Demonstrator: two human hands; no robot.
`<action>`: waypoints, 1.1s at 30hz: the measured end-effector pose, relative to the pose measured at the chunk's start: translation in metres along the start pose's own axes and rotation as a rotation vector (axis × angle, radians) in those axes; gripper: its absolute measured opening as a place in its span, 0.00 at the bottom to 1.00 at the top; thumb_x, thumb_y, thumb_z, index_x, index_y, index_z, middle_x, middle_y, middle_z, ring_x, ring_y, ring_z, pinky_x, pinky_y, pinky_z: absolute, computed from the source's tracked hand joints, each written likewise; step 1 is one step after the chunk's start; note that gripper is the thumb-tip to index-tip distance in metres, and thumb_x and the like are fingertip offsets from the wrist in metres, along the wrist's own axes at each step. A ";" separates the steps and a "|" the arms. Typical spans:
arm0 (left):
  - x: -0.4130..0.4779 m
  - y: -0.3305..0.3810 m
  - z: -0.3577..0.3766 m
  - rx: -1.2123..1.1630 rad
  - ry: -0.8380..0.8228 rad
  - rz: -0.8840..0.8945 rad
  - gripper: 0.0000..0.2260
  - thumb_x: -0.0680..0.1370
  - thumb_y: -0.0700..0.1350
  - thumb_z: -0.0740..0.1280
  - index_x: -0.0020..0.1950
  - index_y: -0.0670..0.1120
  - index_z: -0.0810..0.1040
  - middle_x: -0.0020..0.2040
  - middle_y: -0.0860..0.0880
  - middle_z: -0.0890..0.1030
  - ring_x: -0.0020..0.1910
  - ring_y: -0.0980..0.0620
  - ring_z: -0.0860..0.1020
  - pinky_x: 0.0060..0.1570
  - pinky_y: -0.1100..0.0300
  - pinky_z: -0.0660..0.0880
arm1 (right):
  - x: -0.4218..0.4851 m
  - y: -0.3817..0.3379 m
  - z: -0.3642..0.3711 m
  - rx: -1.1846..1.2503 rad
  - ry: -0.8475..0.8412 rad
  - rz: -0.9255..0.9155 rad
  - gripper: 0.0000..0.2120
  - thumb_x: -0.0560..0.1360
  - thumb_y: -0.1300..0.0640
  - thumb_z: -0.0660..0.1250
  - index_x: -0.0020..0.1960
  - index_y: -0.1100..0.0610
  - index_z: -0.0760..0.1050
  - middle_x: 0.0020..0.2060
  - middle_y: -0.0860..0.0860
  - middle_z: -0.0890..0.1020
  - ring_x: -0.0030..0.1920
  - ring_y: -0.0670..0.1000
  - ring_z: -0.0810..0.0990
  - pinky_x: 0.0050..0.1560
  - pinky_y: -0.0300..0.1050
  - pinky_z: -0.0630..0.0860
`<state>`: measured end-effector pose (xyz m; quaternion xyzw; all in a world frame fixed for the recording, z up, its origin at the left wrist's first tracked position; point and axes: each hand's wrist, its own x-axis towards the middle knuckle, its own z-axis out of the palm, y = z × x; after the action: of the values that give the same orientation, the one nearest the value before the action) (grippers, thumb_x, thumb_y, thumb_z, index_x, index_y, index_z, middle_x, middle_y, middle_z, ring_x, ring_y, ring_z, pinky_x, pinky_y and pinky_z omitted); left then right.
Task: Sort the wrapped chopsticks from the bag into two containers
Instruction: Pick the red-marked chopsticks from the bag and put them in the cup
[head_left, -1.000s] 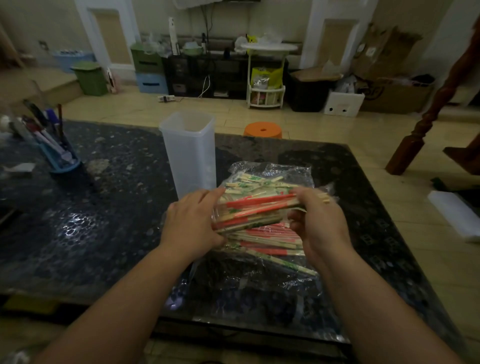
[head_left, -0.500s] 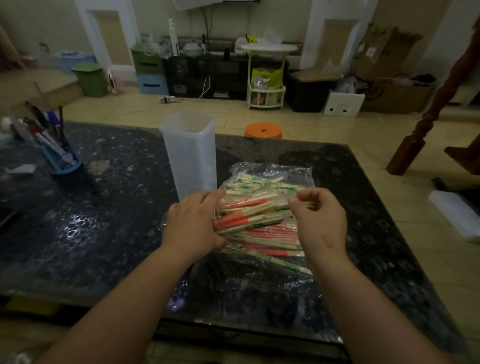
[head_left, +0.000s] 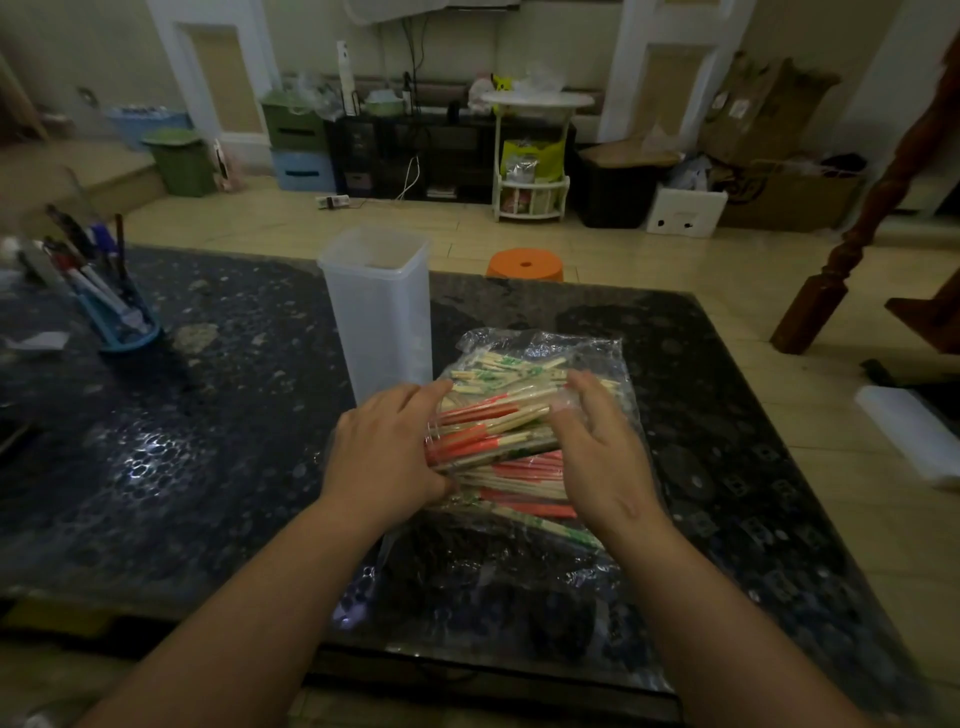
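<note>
Counted: one clear plastic bag (head_left: 540, 343), one tall translucent white square plastic container (head_left: 379, 322), one blue plastic pen holder (head_left: 124, 327); wrapped chopsticks (head_left: 498, 374) too many to be counted. One bundle of red-sleeved chopsticks (head_left: 483, 436) clamped between both hands: left hand (head_left: 387, 447) at one end, right hand (head_left: 605, 452) at other, fingers curled over it. Half second earlier right hand was raised in pinch. Bag laid on dark speckled counter (head_left: 208, 441) under hands, chopsticks inside. Container stood just beyond left hand, contents not discernible.

I work in dim, yellowish light. A white glare patch shines on the left half of my glossy dark bench (head_left: 218, 395). Beyond the bench everything looks soft, and straight lines bow near the view's edges.
</note>
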<state>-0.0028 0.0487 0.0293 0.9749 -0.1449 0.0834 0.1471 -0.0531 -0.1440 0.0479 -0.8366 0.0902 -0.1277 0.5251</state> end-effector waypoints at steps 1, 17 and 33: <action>0.000 0.000 0.000 -0.004 0.003 0.001 0.47 0.65 0.59 0.77 0.79 0.59 0.57 0.69 0.54 0.70 0.67 0.50 0.68 0.66 0.50 0.64 | -0.001 0.000 -0.001 0.027 -0.024 0.015 0.23 0.83 0.50 0.58 0.77 0.49 0.63 0.75 0.45 0.65 0.71 0.40 0.62 0.63 0.34 0.60; 0.001 -0.005 -0.005 -0.025 -0.002 -0.085 0.46 0.65 0.59 0.78 0.78 0.59 0.58 0.71 0.52 0.71 0.69 0.48 0.68 0.68 0.47 0.64 | 0.000 0.000 -0.006 0.125 0.070 0.058 0.19 0.83 0.50 0.57 0.73 0.49 0.69 0.67 0.43 0.73 0.63 0.41 0.69 0.59 0.37 0.63; 0.000 -0.006 -0.009 -0.024 -0.016 -0.143 0.48 0.63 0.61 0.80 0.78 0.59 0.58 0.73 0.51 0.70 0.71 0.46 0.68 0.68 0.45 0.64 | -0.015 0.011 0.012 -0.525 -0.824 0.086 0.10 0.76 0.61 0.63 0.50 0.56 0.83 0.47 0.53 0.85 0.48 0.53 0.82 0.48 0.43 0.76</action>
<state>-0.0016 0.0570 0.0359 0.9815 -0.0770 0.0630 0.1634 -0.0638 -0.1341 0.0312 -0.9172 -0.0616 0.2628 0.2932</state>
